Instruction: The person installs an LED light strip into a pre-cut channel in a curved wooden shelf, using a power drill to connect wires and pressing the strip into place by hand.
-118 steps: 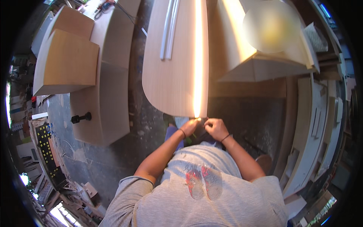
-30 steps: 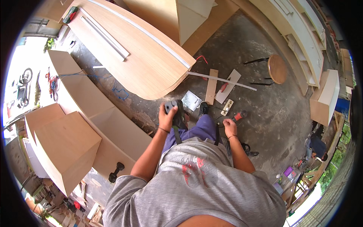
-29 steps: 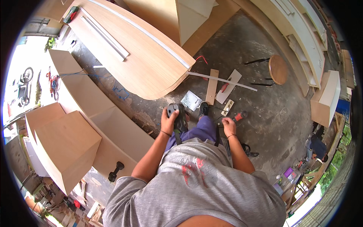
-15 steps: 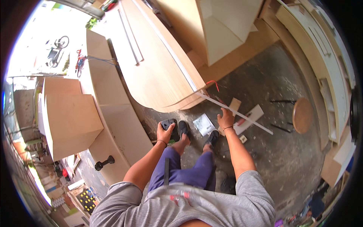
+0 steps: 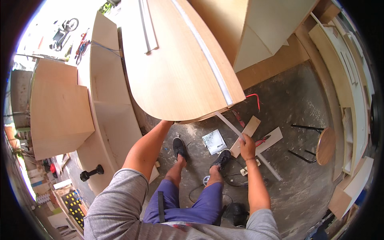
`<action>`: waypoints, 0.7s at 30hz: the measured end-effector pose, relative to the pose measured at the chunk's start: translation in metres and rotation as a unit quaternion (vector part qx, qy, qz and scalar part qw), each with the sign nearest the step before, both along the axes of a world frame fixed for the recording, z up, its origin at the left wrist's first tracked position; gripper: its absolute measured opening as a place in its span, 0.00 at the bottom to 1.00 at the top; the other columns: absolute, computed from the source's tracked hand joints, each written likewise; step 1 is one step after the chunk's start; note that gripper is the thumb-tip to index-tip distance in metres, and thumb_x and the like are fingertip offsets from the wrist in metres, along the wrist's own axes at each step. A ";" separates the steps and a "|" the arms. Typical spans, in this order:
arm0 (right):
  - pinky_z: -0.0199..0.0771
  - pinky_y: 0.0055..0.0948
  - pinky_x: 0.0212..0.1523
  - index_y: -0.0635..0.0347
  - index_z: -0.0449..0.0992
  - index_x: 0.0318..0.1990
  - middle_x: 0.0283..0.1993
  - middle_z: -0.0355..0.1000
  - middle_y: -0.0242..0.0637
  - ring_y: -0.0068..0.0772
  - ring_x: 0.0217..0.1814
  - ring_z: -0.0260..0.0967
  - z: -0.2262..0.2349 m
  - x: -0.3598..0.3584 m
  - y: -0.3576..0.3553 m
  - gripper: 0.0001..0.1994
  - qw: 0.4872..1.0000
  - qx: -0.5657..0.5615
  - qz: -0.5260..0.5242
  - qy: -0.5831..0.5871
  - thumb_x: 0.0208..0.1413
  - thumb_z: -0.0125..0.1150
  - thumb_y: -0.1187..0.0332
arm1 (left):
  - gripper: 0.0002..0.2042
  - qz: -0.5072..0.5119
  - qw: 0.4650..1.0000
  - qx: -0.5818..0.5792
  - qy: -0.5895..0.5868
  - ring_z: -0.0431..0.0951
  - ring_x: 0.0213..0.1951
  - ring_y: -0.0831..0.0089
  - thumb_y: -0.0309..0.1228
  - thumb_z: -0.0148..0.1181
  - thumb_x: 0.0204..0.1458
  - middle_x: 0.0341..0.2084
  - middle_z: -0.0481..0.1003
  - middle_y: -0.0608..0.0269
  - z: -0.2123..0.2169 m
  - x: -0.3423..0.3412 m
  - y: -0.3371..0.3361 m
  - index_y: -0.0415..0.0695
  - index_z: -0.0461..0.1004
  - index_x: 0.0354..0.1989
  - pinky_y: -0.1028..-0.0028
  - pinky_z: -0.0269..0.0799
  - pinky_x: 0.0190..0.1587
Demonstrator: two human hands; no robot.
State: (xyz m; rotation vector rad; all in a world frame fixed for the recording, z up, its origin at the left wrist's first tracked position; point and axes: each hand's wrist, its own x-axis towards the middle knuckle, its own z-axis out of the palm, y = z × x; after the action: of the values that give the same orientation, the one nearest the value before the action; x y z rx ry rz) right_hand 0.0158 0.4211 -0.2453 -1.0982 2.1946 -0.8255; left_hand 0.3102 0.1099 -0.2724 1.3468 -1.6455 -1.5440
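Note:
My right hand [image 5: 248, 148] is closed around a narrow white strip [image 5: 270, 168], which slants from below the wooden panel's rounded end down toward the floor at the right. My left forearm [image 5: 148, 142] reaches to the front edge of the large pale wooden panel [image 5: 176, 80]. The left hand goes beneath that edge, so its fingers and anything in them are hidden. A long white band [image 5: 208, 52] runs along the panel's top. Whether it and the strip in my right hand are one piece, I cannot tell. A grey metal-like rail [image 5: 148, 28] lies farther left on the panel.
On the floor ahead lie a white printed packet [image 5: 214, 141], wooden offcuts [image 5: 250, 130] and red-handled pliers [image 5: 262, 141]. A round-seated stool [image 5: 325, 146] lies tipped at right. Left stands a long open cabinet [image 5: 114, 116] with a black dumbbell-shaped object [image 5: 92, 173] on it.
My left hand, earlier in sight with a black object in it, has moved forward under the panel's edge. My right hand has closed on the strip, and the view has moved closer to the panel.

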 end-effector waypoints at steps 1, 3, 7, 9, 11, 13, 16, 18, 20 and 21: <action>0.71 0.41 0.47 0.63 0.74 0.48 0.44 0.74 0.51 0.54 0.47 0.71 0.009 0.010 0.011 0.15 0.999 -0.014 -0.026 -0.034 0.54 0.59 0.67 | 0.27 0.020 0.997 0.039 0.057 0.72 0.54 0.56 0.46 0.52 0.57 0.58 0.68 0.56 -0.001 0.001 -0.001 0.46 0.62 0.62 0.60 0.71 0.53; 0.70 0.41 0.49 0.65 0.73 0.50 0.46 0.73 0.55 0.54 0.49 0.71 0.032 0.029 0.028 0.17 0.998 0.014 -0.049 -0.045 0.55 0.58 0.68 | 0.26 0.061 0.984 0.088 0.140 0.72 0.54 0.58 0.46 0.50 0.59 0.58 0.68 0.56 -0.006 0.005 -0.004 0.46 0.61 0.62 0.60 0.71 0.53; 0.71 0.36 0.46 0.65 0.74 0.49 0.43 0.75 0.51 0.49 0.45 0.74 0.063 0.058 0.042 0.15 0.990 0.038 -0.068 -0.116 0.54 0.58 0.70 | 0.25 0.130 0.941 0.164 0.265 0.72 0.55 0.60 0.45 0.47 0.61 0.58 0.68 0.57 -0.016 0.000 -0.002 0.44 0.60 0.63 0.59 0.71 0.54; 0.71 0.36 0.46 0.65 0.73 0.49 0.42 0.75 0.51 0.49 0.45 0.74 0.060 0.068 0.040 0.15 0.988 0.043 -0.059 -0.136 0.54 0.59 0.69 | 0.25 0.168 0.916 0.195 0.306 0.72 0.54 0.60 0.43 0.47 0.61 0.57 0.69 0.56 -0.019 0.007 -0.002 0.43 0.60 0.62 0.59 0.71 0.54; 0.71 0.37 0.46 0.65 0.73 0.48 0.42 0.75 0.51 0.48 0.45 0.74 0.044 0.076 0.035 0.15 0.993 0.027 -0.040 -0.111 0.54 0.59 0.68 | 0.25 0.196 0.876 0.256 0.360 0.73 0.52 0.60 0.40 0.52 0.59 0.54 0.71 0.55 -0.024 0.022 0.003 0.42 0.60 0.62 0.61 0.72 0.52; 0.70 0.40 0.48 0.66 0.73 0.47 0.43 0.74 0.53 0.55 0.48 0.71 0.030 0.068 0.024 0.15 0.987 0.081 -0.038 -0.135 0.55 0.59 0.66 | 0.27 0.065 0.989 0.093 0.093 0.74 0.51 0.60 0.37 0.57 0.55 0.53 0.72 0.54 -0.007 0.026 0.021 0.40 0.60 0.62 0.64 0.72 0.51; 0.70 0.41 0.51 0.67 0.72 0.50 0.45 0.74 0.54 0.56 0.50 0.71 0.011 0.056 -0.001 0.17 0.992 0.030 -0.052 -0.107 0.55 0.57 0.66 | 0.28 -0.029 0.992 -0.033 -0.119 0.74 0.45 0.71 0.33 0.64 0.49 0.46 0.74 0.56 0.056 0.023 0.064 0.37 0.63 0.57 0.71 0.72 0.47; 0.71 0.40 0.50 0.67 0.72 0.51 0.45 0.74 0.55 0.56 0.49 0.71 0.014 0.052 -0.026 0.18 0.991 0.040 -0.045 -0.120 0.55 0.56 0.66 | 0.28 0.094 0.992 0.064 -0.063 0.73 0.41 0.74 0.35 0.69 0.43 0.39 0.72 0.60 0.086 0.014 0.103 0.37 0.65 0.51 0.73 0.71 0.45; 0.71 0.40 0.50 0.67 0.72 0.50 0.45 0.74 0.56 0.56 0.49 0.71 0.033 0.055 -0.055 0.18 0.978 0.068 0.004 -0.196 0.54 0.57 0.66 | 0.31 0.113 0.976 0.168 -0.076 0.73 0.42 0.71 0.37 0.71 0.42 0.41 0.72 0.58 0.093 0.016 0.129 0.39 0.64 0.53 0.73 0.71 0.46; 0.71 0.40 0.50 0.67 0.72 0.50 0.45 0.74 0.56 0.56 0.49 0.71 0.026 0.059 -0.061 0.18 0.978 0.068 -0.001 -0.198 0.54 0.57 0.66 | 0.31 0.110 0.972 0.204 -0.033 0.73 0.42 0.71 0.37 0.71 0.42 0.41 0.72 0.58 0.096 0.013 0.140 0.41 0.64 0.54 0.73 0.71 0.46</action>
State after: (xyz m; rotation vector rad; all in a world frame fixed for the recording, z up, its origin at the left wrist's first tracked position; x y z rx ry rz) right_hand 0.0749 0.3604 -0.2196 -0.7868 1.8855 -0.8026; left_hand 0.3232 0.2499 -0.1766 1.7420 -1.2000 -1.7777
